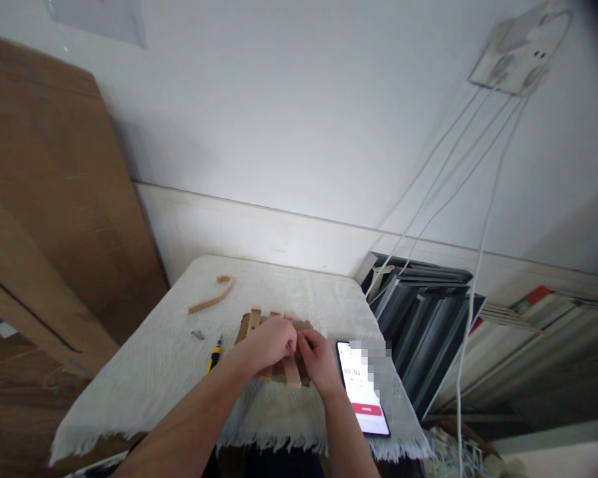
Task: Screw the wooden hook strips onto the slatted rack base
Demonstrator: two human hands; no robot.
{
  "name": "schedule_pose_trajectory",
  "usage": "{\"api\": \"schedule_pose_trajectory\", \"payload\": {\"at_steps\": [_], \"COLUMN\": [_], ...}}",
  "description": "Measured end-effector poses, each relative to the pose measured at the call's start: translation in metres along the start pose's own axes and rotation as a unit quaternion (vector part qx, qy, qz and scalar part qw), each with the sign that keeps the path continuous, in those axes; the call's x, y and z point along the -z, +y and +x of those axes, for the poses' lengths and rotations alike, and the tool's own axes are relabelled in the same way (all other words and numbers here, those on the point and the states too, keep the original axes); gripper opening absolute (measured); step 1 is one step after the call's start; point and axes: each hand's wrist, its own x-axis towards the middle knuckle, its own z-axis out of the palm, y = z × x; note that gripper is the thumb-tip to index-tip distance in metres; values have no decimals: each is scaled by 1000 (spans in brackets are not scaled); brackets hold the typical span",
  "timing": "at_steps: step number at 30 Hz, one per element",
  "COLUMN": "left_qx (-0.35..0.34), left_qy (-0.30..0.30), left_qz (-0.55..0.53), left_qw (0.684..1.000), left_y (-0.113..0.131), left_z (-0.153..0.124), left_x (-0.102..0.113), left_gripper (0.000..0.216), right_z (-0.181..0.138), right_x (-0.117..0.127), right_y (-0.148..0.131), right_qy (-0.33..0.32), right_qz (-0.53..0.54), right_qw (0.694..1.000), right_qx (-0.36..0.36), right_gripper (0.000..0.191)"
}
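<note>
A small wooden rack (274,345), made of a dark base with light wooden pegs standing on it, lies in the middle of a table covered by a white cloth (144,372). My left hand (269,344) rests over the rack with its fingers curled on one of the pegs. Right beside it, my right hand (319,362) pinches at the same spot, fingertips meeting those of the left. What sits between the fingertips is hidden.
A curved wooden hook piece (213,297) lies at the far left of the cloth. A small metal screw (197,334) and a yellow-handled screwdriver (214,355) lie left of the rack. A phone (363,392) showing a timer lies at the right. Grey panels (418,318) and white cables (478,219) stand beyond.
</note>
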Motion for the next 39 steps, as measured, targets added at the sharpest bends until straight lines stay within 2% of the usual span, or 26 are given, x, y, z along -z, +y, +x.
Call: {"api": "schedule_pose_trajectory", "payload": {"at_steps": [16, 23, 28, 34, 39], "left_qx": [-2, -9, 6, 18, 25], "left_qy": [-19, -7, 13, 30, 17], "left_qz": [-4, 0, 9, 25, 34], "left_qw": [1000, 1000, 1000, 999, 999], "left_y": [-2, -6, -8, -1, 1], "left_z": [5, 4, 2, -3, -4], "left_x": [5, 3, 3, 9, 11], "left_gripper": [13, 10, 10, 11, 12], "right_z": [1, -1, -3, -4, -3], "right_x": [-3, 5, 12, 6, 5], "right_y": [3, -4, 1, 14, 16], "right_qy": [0, -20, -43, -17, -12], "right_qz": [7, 14, 54, 61, 57], "right_qw": [1000, 1000, 998, 998, 998], "right_qx": [6, 0, 3, -25, -18], "right_gripper": [29, 27, 25, 27, 26]}}
